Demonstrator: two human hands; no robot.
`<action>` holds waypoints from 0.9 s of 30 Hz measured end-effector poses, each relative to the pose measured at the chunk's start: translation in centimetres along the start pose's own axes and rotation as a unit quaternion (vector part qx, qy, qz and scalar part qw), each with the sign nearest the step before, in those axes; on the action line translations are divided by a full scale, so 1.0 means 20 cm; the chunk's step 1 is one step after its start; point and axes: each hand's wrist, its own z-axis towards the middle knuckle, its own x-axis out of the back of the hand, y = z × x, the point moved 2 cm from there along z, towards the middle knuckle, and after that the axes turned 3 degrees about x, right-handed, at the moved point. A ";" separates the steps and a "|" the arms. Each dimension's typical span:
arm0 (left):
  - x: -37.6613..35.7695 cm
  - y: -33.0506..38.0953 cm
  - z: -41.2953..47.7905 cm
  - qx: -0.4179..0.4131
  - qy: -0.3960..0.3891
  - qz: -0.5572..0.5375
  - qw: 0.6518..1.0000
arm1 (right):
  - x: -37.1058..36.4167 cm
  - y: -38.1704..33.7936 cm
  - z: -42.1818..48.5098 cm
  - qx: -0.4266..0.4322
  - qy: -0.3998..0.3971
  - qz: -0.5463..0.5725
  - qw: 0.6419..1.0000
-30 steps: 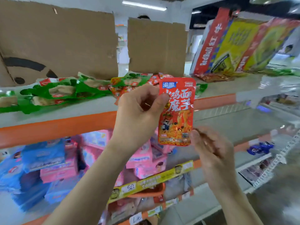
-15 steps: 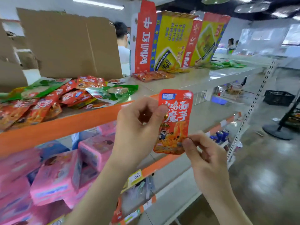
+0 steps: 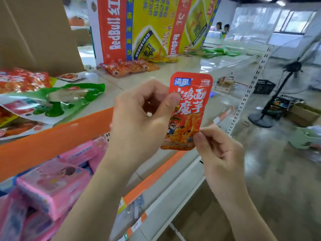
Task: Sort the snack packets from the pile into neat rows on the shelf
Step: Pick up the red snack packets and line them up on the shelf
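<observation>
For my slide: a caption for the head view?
The left hand and right hand pinch a red snack packet before the shelf.

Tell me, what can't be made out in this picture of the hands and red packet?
Head view: red packet left edge, under the left hand; lower right corner, pinched by the right hand.
Head view: packet pile, cut off by the left edge.
Head view: print on the orange packets, too small and blurred.

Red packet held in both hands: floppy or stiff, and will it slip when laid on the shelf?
Probably light and semi-stiff: the red packet stands flat with only the left hand pinching its edge and the right hand its bottom corner. Its glossy film may slide on the smooth shelf.
</observation>
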 end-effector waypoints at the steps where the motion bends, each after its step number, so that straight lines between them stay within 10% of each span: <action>1: -0.02 0.00 0.04 -0.012 -0.004 0.003 1.000 | 0.01 0.01 0.04 0.005 0.012 -0.005 1.000; 27: -0.12 -0.21 0.50 -0.008 0.226 0.216 0.950 | -0.13 0.33 0.92 0.205 -0.146 -0.045 0.967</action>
